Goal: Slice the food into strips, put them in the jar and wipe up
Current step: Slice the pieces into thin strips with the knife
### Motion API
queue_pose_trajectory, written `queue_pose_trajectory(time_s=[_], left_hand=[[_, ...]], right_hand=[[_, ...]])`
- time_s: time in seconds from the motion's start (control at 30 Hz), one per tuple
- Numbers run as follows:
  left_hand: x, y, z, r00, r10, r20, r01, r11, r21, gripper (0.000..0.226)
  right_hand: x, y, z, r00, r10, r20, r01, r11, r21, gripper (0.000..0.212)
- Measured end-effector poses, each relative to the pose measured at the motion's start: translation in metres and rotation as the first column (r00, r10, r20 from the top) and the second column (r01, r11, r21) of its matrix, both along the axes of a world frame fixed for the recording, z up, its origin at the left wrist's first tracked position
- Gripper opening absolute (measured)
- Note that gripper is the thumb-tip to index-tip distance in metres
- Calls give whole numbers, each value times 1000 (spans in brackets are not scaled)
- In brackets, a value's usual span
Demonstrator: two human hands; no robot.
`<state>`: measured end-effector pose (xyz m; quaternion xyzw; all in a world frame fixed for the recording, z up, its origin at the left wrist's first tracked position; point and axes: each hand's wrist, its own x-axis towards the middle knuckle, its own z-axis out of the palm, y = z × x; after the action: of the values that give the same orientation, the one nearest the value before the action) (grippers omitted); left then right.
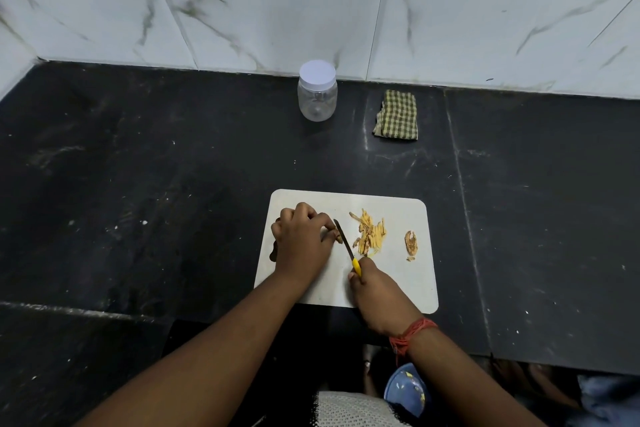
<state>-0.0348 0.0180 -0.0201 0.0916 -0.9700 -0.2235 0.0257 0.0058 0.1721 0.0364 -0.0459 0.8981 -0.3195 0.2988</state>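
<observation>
A white cutting board [408, 284] lies on the black counter. My left hand [301, 241] pinches a small brown piece of food [335, 235] against the board's left part. My right hand [375, 291] grips the yellow handle of a small knife [346, 243], whose blade stands right next to the held piece. A pile of yellow strips [369, 232] lies at the board's middle. A brown peel scrap [410, 242] sits to the right of the pile. A clear plastic jar [317, 94] with its white lid on stands at the back by the wall.
A folded green checked cloth [397, 115] lies to the right of the jar near the marble wall. The black counter [156, 184] stretches to both sides. Its front edge drops off just below the board.
</observation>
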Motion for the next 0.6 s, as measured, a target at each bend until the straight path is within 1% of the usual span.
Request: queue_pose_trajectory(time_s=[0.17, 0.37, 0.43, 0.5, 0.6], left_hand=[[0, 0, 0, 1000, -7, -3, 7, 1000, 7, 8], [-1, -2, 1, 1000, -24, 5, 24, 1000, 15, 8], [-1, -2, 2, 1000, -29, -4, 29, 1000, 8, 8], [0, -2, 2, 1000, -26, 4, 27, 1000, -4, 9], [-1, 0, 2, 1000, -13, 22, 13, 1000, -2, 11]], right_hand=[[-3, -5, -11, 999, 38, -35, -36, 998, 44, 4], [-3, -8, -14, 990, 121, -66, -113, 987, 114, 23], [-4, -11, -12, 989, 141, -41, -134, 981, 137, 25], [-5, -12, -11, 994, 107, 3, -107, 983, 150, 26], [-7, -12, -11, 990, 140, 0, -138, 976, 169, 29]])
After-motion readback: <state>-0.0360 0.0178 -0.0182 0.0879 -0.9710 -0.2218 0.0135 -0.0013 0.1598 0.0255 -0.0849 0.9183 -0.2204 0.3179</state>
